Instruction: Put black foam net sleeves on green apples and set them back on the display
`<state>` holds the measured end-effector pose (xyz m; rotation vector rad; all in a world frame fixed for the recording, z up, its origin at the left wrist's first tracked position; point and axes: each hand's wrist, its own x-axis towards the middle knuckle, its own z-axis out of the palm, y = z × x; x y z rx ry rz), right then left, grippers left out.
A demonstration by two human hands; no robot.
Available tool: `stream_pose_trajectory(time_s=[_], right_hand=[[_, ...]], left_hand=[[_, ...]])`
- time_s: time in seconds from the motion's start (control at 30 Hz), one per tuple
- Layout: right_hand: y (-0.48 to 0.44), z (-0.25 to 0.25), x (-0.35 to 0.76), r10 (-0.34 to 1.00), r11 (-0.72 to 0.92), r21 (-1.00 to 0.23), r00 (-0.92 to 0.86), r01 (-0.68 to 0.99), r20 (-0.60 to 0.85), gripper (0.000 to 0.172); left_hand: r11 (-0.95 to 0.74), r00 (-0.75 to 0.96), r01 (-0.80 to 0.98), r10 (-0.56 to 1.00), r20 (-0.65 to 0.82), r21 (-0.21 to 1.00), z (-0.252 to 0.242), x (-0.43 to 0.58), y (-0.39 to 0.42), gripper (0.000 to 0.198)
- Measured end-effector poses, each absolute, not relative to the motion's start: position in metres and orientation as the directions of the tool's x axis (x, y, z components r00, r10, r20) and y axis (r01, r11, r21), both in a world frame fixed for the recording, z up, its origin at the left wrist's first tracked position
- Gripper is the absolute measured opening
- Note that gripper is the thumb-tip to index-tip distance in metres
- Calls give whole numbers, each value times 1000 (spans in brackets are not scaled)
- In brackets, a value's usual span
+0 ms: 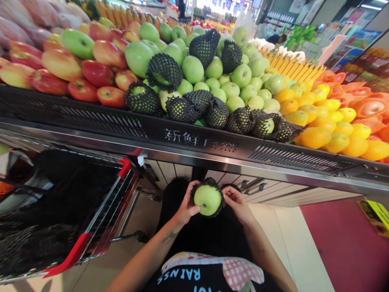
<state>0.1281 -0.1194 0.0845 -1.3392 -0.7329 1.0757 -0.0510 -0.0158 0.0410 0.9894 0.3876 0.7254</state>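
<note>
A green apple [208, 200] sits partly inside a black foam net sleeve [209, 182], its bare face turned up toward me. My left hand [188, 205] is closed around the apple's left side, with the thumb on the skin near the stem. At the right side, my right hand [235, 200] pinches the edge of the sleeve between thumb and fingers. Both hands are low, in front of my lap, below the display's front edge. Other netted green apples [189, 106] lie along the front of the heap of green apples [231, 85].
A black display ledge [146, 123] with a metal rim runs across in front. Red apples [97, 73] lie left, yellow mangoes [328, 129] right. A shopping cart [77, 247] with red corners and black contents stands at my left. Cabinet fronts [273, 188] are below the ledge.
</note>
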Motion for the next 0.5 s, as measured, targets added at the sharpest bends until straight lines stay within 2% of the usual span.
stream_pose_trajectory(time_s=[0.07,0.17,0.23,0.3,0.37,0.5], right_hand=[[-121,86,128,924,-86,-965,342,-248,-171,39],[-124,92,123,957,-52,-917,243,-396,-159,82],[-125,93,119,971,-70,-904,177,-422,-158,101],[-126,90,116,963,-121,-909,174,-398,-204,100],[-126,83,114,942,-160,-906,214,-391,-259,88],[-128,72,115,898,-158,-901,320,-403,-301,80]], left_hand=[[296,708,-371,703,62,880,42,-52,-14,84],[212,738,-304,669,89,929,48,-54,-16,80],[161,763,-240,641,83,957,54,-54,-19,78],[81,776,-172,625,84,982,60,-55,-22,76],[-43,776,-100,622,105,994,65,-56,-22,71],[-380,745,-27,610,272,925,72,-61,-14,43]])
